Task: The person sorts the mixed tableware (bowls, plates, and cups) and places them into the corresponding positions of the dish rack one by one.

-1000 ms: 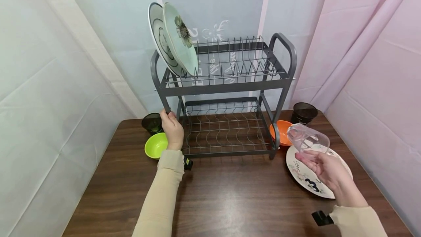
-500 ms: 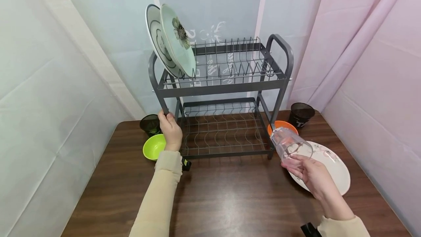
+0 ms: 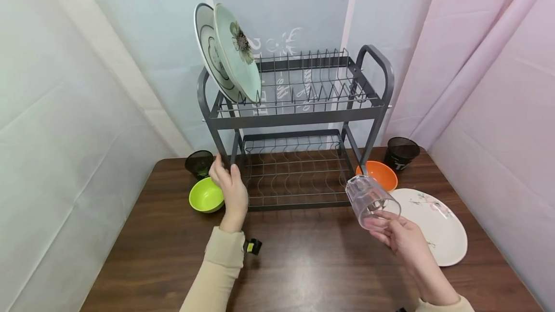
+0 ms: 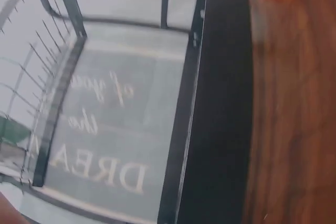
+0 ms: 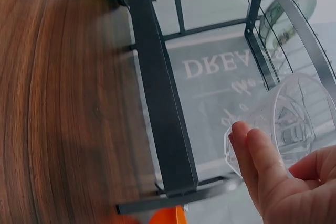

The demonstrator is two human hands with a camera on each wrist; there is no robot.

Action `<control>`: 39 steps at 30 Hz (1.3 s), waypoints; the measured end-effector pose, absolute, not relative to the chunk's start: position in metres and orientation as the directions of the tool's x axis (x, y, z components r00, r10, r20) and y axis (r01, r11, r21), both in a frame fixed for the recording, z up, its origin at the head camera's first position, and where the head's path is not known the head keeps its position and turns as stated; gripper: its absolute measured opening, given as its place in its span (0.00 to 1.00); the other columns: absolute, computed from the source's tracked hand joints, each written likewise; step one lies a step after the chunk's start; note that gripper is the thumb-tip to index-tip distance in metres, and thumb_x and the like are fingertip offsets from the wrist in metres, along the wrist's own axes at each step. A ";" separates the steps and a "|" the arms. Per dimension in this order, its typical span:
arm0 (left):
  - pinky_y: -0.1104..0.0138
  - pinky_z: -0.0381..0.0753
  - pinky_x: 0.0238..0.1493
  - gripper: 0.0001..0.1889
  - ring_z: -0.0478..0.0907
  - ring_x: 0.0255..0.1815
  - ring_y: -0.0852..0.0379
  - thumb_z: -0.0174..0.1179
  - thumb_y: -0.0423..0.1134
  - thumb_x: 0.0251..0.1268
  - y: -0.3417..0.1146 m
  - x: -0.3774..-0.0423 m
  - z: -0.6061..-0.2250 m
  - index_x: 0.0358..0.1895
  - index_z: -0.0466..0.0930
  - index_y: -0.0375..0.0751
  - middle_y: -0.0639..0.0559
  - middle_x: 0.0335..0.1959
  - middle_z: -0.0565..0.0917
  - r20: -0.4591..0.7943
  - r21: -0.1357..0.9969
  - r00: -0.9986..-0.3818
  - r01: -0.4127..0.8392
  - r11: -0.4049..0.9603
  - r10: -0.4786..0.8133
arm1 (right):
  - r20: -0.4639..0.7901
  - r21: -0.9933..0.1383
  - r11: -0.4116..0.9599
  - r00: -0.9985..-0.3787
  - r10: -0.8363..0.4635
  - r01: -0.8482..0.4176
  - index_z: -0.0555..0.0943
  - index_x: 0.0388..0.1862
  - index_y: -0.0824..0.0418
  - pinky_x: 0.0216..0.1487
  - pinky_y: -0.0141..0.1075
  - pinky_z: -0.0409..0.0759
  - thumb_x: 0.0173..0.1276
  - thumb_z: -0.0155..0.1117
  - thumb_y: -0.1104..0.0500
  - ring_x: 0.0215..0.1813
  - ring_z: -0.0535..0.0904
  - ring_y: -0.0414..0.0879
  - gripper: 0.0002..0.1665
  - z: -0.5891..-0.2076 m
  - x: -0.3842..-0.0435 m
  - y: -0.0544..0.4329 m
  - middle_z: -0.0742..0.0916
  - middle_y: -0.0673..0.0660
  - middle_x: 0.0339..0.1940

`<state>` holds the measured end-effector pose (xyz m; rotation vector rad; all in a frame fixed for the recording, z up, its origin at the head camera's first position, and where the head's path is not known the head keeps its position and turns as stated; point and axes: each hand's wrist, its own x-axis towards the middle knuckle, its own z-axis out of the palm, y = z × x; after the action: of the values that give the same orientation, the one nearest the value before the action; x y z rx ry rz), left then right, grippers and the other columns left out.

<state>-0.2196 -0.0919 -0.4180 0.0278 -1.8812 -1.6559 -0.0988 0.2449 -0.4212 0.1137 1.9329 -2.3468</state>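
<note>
My right hand (image 3: 401, 237) grips a clear cup (image 3: 368, 199) near its rim, thumb inside the mouth. The cup lies tilted on its side, base toward the rack, in front of its right leg. In the right wrist view, two fingers (image 5: 257, 150) press the cup's (image 5: 294, 114) outside. A dark grey two-tier dish rack (image 3: 297, 118) stands at the back of the table. Beside its left front post, my left hand (image 3: 231, 194) has its fingers fairly straight and holds nothing. Two plates lean upright at the upper tier's left end, the flowered plate (image 3: 238, 57) in front.
A green bowl (image 3: 205, 196) and a dark cup (image 3: 198, 163) stand left of the rack. To the right are an orange bowl (image 3: 383, 175), another dark cup (image 3: 401, 152) and a white floral plate (image 3: 442, 227) flat on the wooden table (image 3: 303, 259).
My right hand has carried the clear cup leftward and slightly nearer, from over the floral plate toward the rack's right leg. The left hand has let go of the rack's post and drawn back slightly.
</note>
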 end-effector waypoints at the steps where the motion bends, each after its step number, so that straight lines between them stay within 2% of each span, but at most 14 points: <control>1: 0.54 0.55 0.62 0.23 0.50 0.63 0.46 0.38 0.38 0.73 -0.088 -0.214 -0.419 0.67 0.54 0.32 0.38 0.62 0.53 0.421 0.907 -0.818 0.379 0.184 -0.392 | -0.124 -0.979 -0.162 -0.992 -0.019 0.125 0.73 0.47 0.59 0.42 0.29 0.82 0.76 0.35 0.61 0.39 0.85 0.38 0.16 -0.421 -0.099 0.242 0.89 0.47 0.34; 4: 0.56 0.56 0.61 0.19 0.55 0.62 0.45 0.36 0.38 0.74 -0.075 -0.196 -0.423 0.62 0.62 0.33 0.37 0.59 0.58 0.405 0.914 -0.862 0.375 0.157 -0.303 | -0.134 -0.988 -0.075 -0.991 0.013 0.133 0.66 0.56 0.71 0.42 0.28 0.82 0.76 0.33 0.61 0.38 0.84 0.37 0.19 -0.418 -0.099 0.230 0.88 0.45 0.33; 8: 0.53 0.61 0.63 0.24 0.62 0.60 0.42 0.30 0.45 0.76 -0.052 -0.169 -0.429 0.61 0.63 0.32 0.36 0.59 0.63 0.282 0.947 -0.959 0.280 0.159 0.007 | -0.162 -0.987 0.009 -0.986 0.048 0.162 0.60 0.61 0.80 0.42 0.29 0.82 0.75 0.32 0.63 0.37 0.84 0.37 0.24 -0.417 -0.097 0.213 0.89 0.47 0.34; 11: 0.51 0.64 0.65 0.29 0.64 0.61 0.41 0.25 0.50 0.76 -0.034 -0.150 -0.430 0.64 0.58 0.30 0.35 0.60 0.65 0.101 0.985 -0.968 0.129 0.111 0.230 | -0.193 -0.980 0.030 -0.979 0.065 0.195 0.60 0.61 0.80 0.42 0.29 0.82 0.73 0.33 0.66 0.37 0.84 0.38 0.23 -0.418 -0.092 0.202 0.89 0.54 0.36; 13: 0.51 0.66 0.65 0.31 0.65 0.61 0.41 0.24 0.52 0.76 -0.023 -0.140 -0.430 0.66 0.54 0.28 0.33 0.60 0.66 -0.006 0.999 -0.951 0.007 0.042 0.310 | -0.217 -0.975 0.039 -0.972 0.085 0.221 0.61 0.61 0.79 0.41 0.30 0.82 0.71 0.34 0.69 0.36 0.84 0.38 0.23 -0.420 -0.089 0.195 0.88 0.59 0.38; 17: 0.54 0.69 0.63 0.35 0.70 0.56 0.47 0.29 0.56 0.74 -0.011 -0.129 -0.431 0.67 0.49 0.26 0.30 0.56 0.68 -0.151 0.970 -0.924 -0.206 -0.125 0.350 | -0.232 -0.969 0.059 -0.966 0.113 0.239 0.63 0.61 0.79 0.40 0.29 0.82 0.69 0.35 0.71 0.35 0.84 0.38 0.23 -0.425 -0.082 0.182 0.86 0.68 0.41; 21: 0.58 0.73 0.59 0.37 0.75 0.49 0.51 0.35 0.57 0.72 -0.007 -0.124 -0.435 0.66 0.49 0.24 0.32 0.53 0.71 -0.219 0.927 -0.902 -0.311 -0.207 0.373 | -0.229 -0.968 0.071 -0.966 0.121 0.239 0.64 0.60 0.79 0.40 0.28 0.82 0.68 0.36 0.72 0.36 0.84 0.38 0.23 -0.432 -0.077 0.173 0.84 0.71 0.43; 25: 0.63 0.77 0.53 0.35 0.76 0.43 0.56 0.39 0.55 0.71 -0.006 -0.122 -0.439 0.64 0.54 0.24 0.36 0.50 0.73 -0.226 0.909 -0.893 -0.336 -0.244 0.389 | -0.200 -0.972 0.101 -0.973 0.116 0.211 0.64 0.60 0.81 0.38 0.27 0.81 0.66 0.36 0.73 0.35 0.83 0.37 0.24 -0.438 -0.074 0.166 0.84 0.73 0.42; 29: 0.68 0.78 0.49 0.30 0.76 0.42 0.59 0.42 0.52 0.71 -0.007 -0.121 -0.439 0.61 0.57 0.27 0.41 0.49 0.72 -0.219 0.908 -0.889 -0.337 -0.250 0.403 | -0.148 -0.973 0.160 -0.983 0.112 0.165 0.67 0.57 0.80 0.37 0.26 0.81 0.65 0.38 0.74 0.34 0.82 0.34 0.22 -0.442 -0.073 0.161 0.85 0.71 0.40; 35: 0.63 0.75 0.56 0.31 0.75 0.47 0.54 0.46 0.50 0.69 -0.011 -0.117 -0.440 0.62 0.54 0.27 0.37 0.56 0.68 -0.223 0.911 -0.884 -0.339 -0.234 0.411 | -0.084 -0.962 0.254 -0.993 0.088 0.104 0.69 0.59 0.74 0.39 0.27 0.81 0.67 0.42 0.74 0.37 0.82 0.32 0.22 -0.446 -0.071 0.155 0.85 0.68 0.42; 39: 0.61 0.74 0.57 0.32 0.74 0.48 0.54 0.48 0.50 0.68 -0.012 -0.114 -0.441 0.62 0.52 0.26 0.36 0.57 0.67 -0.236 0.906 -0.885 -0.350 -0.239 0.401 | -0.063 -0.956 0.281 -0.994 0.089 0.086 0.70 0.61 0.71 0.42 0.30 0.82 0.67 0.43 0.73 0.38 0.81 0.32 0.23 -0.448 -0.069 0.153 0.84 0.68 0.46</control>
<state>-0.1144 -0.0116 -0.4413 -0.0836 -2.1225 -2.9363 -0.0694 0.1533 -0.4481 0.1722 2.5164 -1.8774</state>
